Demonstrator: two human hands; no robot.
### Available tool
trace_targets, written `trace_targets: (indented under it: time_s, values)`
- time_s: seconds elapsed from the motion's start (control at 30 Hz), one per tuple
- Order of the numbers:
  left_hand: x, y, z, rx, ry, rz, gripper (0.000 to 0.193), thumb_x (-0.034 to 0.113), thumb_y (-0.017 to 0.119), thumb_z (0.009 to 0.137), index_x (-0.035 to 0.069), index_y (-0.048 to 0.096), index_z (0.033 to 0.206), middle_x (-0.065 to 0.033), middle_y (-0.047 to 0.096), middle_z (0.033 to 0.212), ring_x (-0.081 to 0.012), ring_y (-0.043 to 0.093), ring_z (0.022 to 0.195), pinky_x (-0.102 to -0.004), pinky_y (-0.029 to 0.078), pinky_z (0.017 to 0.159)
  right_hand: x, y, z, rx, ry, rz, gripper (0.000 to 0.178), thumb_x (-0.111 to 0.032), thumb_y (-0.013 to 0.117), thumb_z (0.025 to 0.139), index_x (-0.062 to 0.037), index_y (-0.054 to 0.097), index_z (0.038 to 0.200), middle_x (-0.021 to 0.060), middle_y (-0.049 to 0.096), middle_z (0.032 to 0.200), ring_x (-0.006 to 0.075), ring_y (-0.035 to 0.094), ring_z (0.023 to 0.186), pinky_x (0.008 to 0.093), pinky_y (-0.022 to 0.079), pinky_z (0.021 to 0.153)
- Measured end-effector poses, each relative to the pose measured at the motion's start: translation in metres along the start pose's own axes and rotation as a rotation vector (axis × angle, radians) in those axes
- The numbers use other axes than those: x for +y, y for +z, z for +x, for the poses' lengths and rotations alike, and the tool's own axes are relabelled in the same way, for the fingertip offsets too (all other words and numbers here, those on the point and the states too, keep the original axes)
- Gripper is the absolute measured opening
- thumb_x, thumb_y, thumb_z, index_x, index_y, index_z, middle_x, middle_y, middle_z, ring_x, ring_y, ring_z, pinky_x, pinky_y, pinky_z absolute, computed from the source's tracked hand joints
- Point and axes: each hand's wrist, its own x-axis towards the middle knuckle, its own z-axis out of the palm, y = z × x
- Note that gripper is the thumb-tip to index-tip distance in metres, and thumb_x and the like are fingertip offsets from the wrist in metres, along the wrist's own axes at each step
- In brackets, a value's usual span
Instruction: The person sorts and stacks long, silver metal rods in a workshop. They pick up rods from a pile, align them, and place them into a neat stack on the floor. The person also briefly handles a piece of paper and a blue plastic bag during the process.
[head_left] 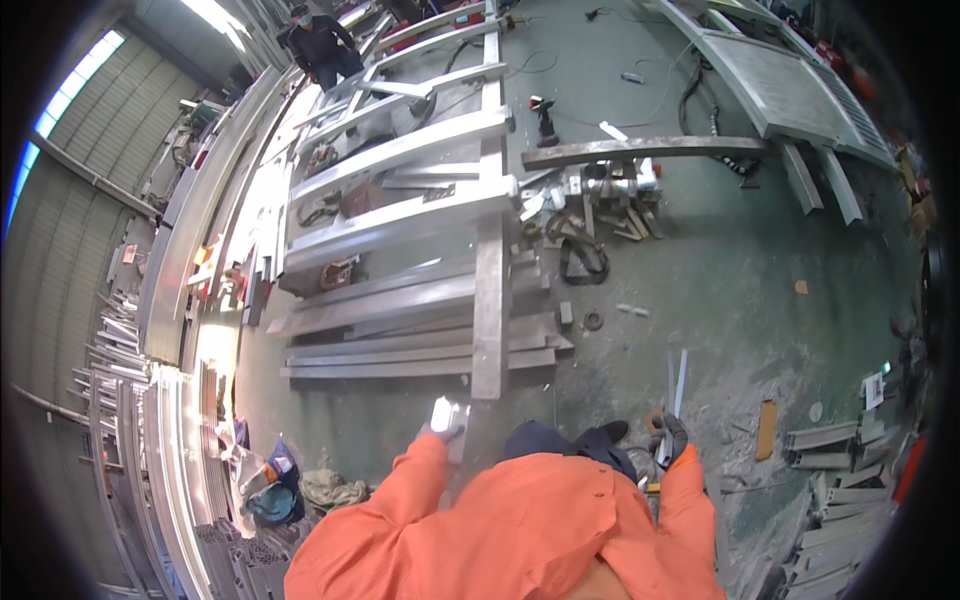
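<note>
My left hand [450,434], gloved in grey, is closed on a shiny metal piece [443,412], whose top end glares white. Its lower part is smeared and half hidden by my orange sleeve. Out to the right, my right hand [670,440] wears a dark glove and grips thin metal strips [678,385] that stick up past the fingers. Just ahead of my left hand ends a long grey metal beam [490,350]. It belongs to a ladder-like metal frame [400,225] stretching away from me.
Metal bars [420,362] lie stacked under the frame. A cordless drill [544,120] stands beyond a crosswise beam [640,148]. Offcuts [840,510] pile up at the right. Long profiles [170,270] line the left, near cloth bundles [275,490]. Another person [325,45] stands at the far left.
</note>
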Motion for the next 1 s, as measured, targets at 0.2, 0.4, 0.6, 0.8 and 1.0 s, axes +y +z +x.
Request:
trace_targets:
  time_s: [0.2,0.4,0.6,0.8,1.0]
  values:
    - [0.140,0.025,-0.130,-0.026,-0.007,0.424,0.113,0.064,0.082,0.051,-0.001,0.047,0.137,-0.0202,0.059,0.130,-0.0335,0.057,0.122,-0.0390,0.047,0.101,-0.136,-0.068,0.036,-0.016,0.122,0.277,0.034,-0.024,0.066,0.090,0.0000,0.058,0.113,0.0058,0.065,0.086,0.0144,0.060,0.059,0.0282,0.055,0.052]
    - [0.301,0.093,-0.090,-0.057,0.218,0.356,0.110,0.058,0.082,0.050,0.003,0.047,0.138,-0.0198,0.061,0.128,-0.0318,0.059,0.120,-0.0400,0.048,0.100,-0.222,-0.057,0.052,0.113,-0.358,0.249,0.029,-0.019,0.066,0.088,-0.0034,0.060,0.112,0.0094,0.066,0.090,0.0176,0.063,0.071,0.0324,0.057,0.059]
    - [0.558,0.201,-0.075,0.013,0.957,1.049,0.101,0.064,0.077,0.059,0.006,0.047,0.137,-0.0205,0.061,0.125,-0.0365,0.058,0.119,-0.0427,0.048,0.098,-0.241,-0.242,0.057,0.465,-0.483,-0.335,0.023,-0.026,0.053,0.093,-0.0141,0.066,0.108,0.0063,0.067,0.091,0.0217,0.063,0.077,0.0383,0.052,0.064]
    - [0.760,0.347,-0.069,-0.345,0.909,0.160,0.099,0.056,0.087,0.053,0.002,0.051,0.128,-0.0215,0.064,0.119,-0.0365,0.064,0.108,-0.0422,0.051,0.092,-0.239,-0.352,-0.064,1.060,-0.232,-1.387,0.020,-0.020,0.051,0.093,-0.0075,0.063,0.084,0.0066,0.066,0.080,0.0215,0.061,0.069,0.0351,0.049,0.059]
    - [0.903,0.436,-0.183,-0.131,1.276,1.011,0.115,0.059,0.084,0.055,0.001,0.039,0.143,-0.0260,0.056,0.131,-0.0381,0.055,0.122,-0.0415,0.045,0.102,-0.188,-0.312,-0.032,1.056,-0.437,0.707,0.017,-0.019,0.054,0.091,-0.0075,0.059,0.080,0.0064,0.061,0.074,0.0217,0.058,0.062,0.0357,0.046,0.055]
